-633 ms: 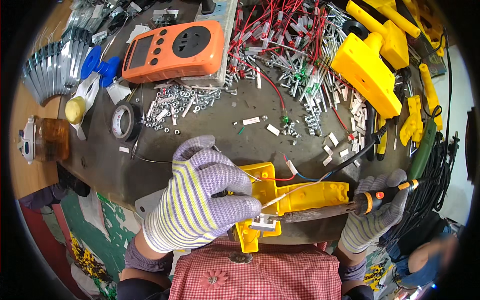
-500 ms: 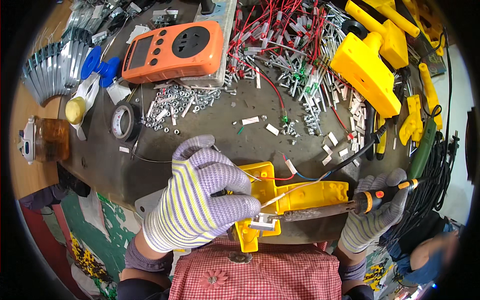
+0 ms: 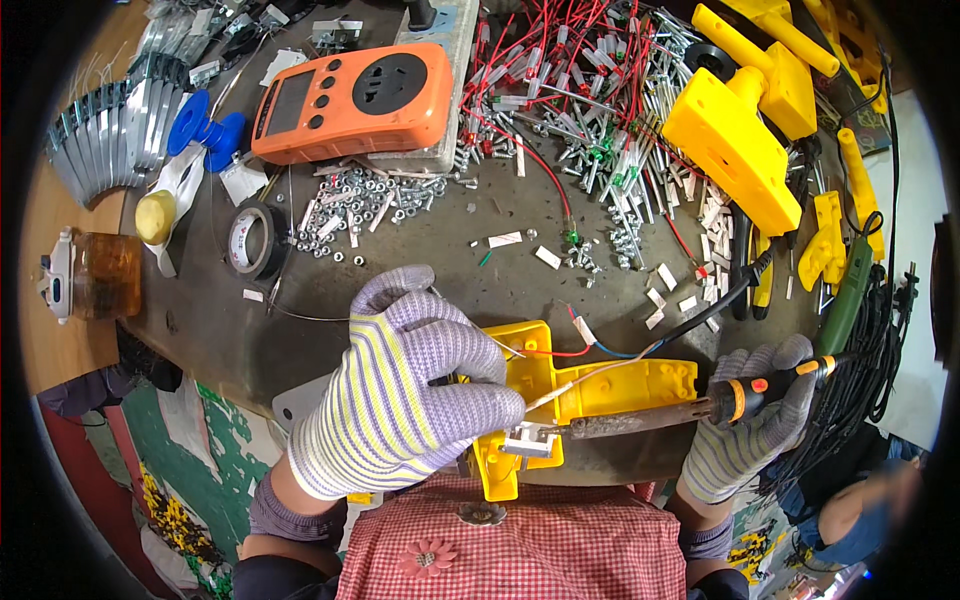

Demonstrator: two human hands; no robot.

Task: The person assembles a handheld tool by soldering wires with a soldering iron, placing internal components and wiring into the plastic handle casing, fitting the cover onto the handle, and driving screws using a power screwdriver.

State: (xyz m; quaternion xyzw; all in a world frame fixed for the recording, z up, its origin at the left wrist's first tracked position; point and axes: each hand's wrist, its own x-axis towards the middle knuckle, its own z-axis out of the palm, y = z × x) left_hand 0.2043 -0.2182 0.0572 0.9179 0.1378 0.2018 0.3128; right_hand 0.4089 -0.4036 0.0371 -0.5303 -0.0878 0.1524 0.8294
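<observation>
**Crowded contact point leaves little slack for error**

At the left of the frame a thin wire (image 3: 305,317) runs from beside the black tape roll (image 3: 258,240) toward the left hand (image 3: 425,400); should the glove snag it, the resulting tug could shift the grip.

Left of centre, that hand's thumb and forefinger look pinched on the end of the pale wire (image 3: 590,380), though the glove hides the contact itself. The grip sits close to the metal part (image 3: 530,440), so a slip could bring the thumb against the tip of the soldering iron (image 3: 640,420) and, if it is hot, scorch the knit.

The open yellow housing (image 3: 625,385) lies at lower centre, its near end reaching past the edge of the bench (image 3: 420,250). Pressure there might tip it, and the iron's shaft passing low across it could soften the plastic.

Just above, the red wire (image 3: 555,354) and blue wire (image 3: 615,354) lie near that shaft; a lifted iron could singe their insulation. The stiff black cable (image 3: 705,315) to the right might spring and drag the pale wire loose.

At lower right, the right hand's (image 3: 755,430) fingers are wrapped around the iron's handle; a wrist twist would swing the far tip noticeably.
</observation>
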